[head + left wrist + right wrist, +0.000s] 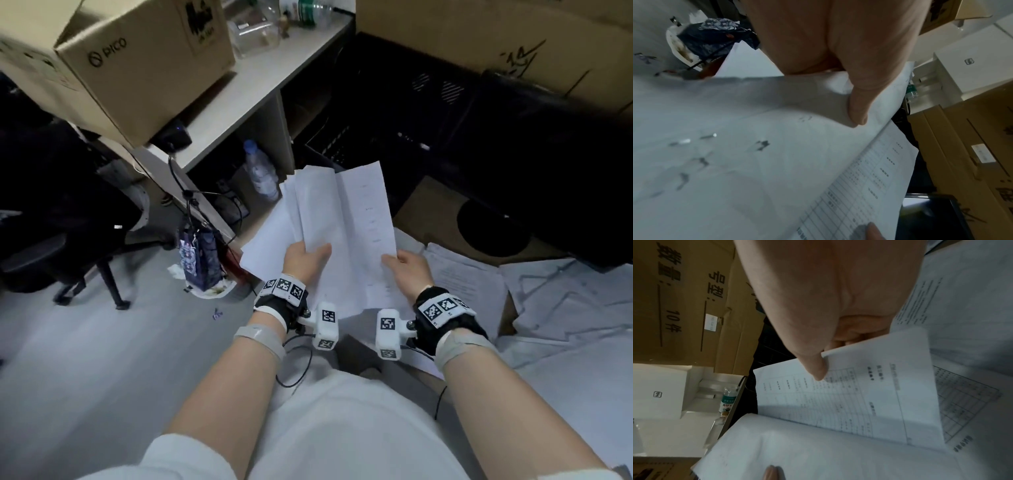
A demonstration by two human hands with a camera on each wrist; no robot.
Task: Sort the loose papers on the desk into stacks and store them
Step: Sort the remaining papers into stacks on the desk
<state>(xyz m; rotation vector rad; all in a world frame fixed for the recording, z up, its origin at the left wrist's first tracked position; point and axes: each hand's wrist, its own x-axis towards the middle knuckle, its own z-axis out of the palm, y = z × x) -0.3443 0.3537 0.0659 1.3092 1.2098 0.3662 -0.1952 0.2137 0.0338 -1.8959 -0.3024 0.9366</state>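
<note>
Head view shows both hands raised in front of the person's lap, sharing a fanned bundle of white papers [329, 219] held in the air above the floor. Left hand [305, 262] grips the bundle's lower left part, thumb lying across the top sheet and the fingers hidden underneath. Right hand [409, 270] pinches the lower right edge of the front sheet, thumb on top. From the left wrist view, the thumb [858, 104] presses down on a blank-backed sheet, and beside it a printed table form [859, 186] angles away. From the right wrist view, the thumb [816, 366] sits on the corner of a printed form with ruled rows, clamped against fingers behind the page. More loose papers [561, 301] lie scattered and overlapping on the low surface to the right, just beside the right forearm. A cardboard box [137, 65] stands on the desk [260, 85] at upper left, and a water bottle [262, 171] stands in the compartment beneath it. A dark office chair [65, 219] is at far left.
</note>
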